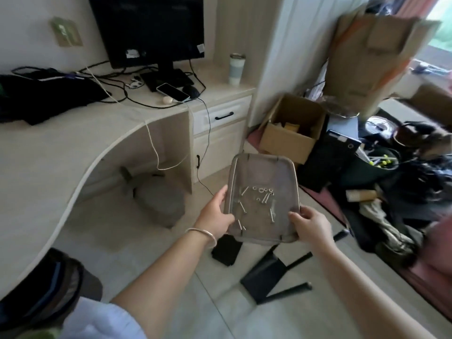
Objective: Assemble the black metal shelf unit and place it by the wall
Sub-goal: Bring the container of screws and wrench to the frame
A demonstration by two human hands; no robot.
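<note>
Both hands gripping blurred grey translucent rounded-rectangle tray [259,167]: left hand [216,215], right hand [309,222]; silver bolts and washers [263,198] lying inside; black metal shelf parts [265,277] partly hiding underneath.

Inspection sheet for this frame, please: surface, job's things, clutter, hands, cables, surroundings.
Surface: pale tiled floor.
Job's things: grey mesh tray holding loose screws and washers; black metal shelf parts lying on the floor.
Clutter: open cardboard box and a heap of belongings to the right.
Hands: left hand and right hand each grip a tray edge.
Cables: white cable and black cable hang off the desk.
Surroundings: desk, monitor, phone.
</note>
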